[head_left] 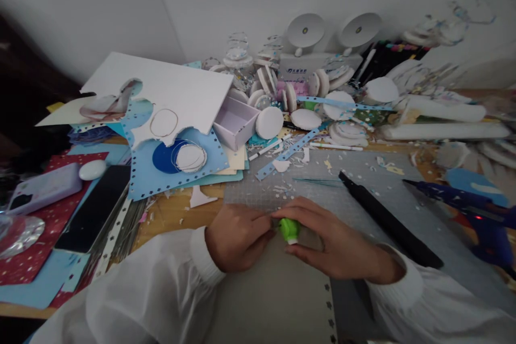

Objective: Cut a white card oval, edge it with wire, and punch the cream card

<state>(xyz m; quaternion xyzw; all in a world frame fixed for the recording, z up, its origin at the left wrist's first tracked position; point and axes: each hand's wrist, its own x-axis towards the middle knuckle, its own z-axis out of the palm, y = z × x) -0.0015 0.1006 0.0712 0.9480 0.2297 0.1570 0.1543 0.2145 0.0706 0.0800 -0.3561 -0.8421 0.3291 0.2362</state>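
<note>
My right hand (322, 239) holds a small green craft punch (288, 229) with a white base, its fingers curved over the top and the thumb low on the near side. The punch sits at the far edge of a greyish sheet of paper (270, 301), which has star-shaped holes along its right edge. My left hand (242, 236) is closed at the same far edge, gripping the sheet, with its fingertips against the punch's left side. The left fingertips are partly hidden. Under the sheet lies a grey cutting mat (258, 193).
Right of my hands lie a long black tool (391, 220) and a blue glue gun (455, 199) with a red light. White foam discs (269, 122) crowd the back, near a lilac box (235, 123). Cut board (189, 80), blue sheets and a phone (94, 209) lie left.
</note>
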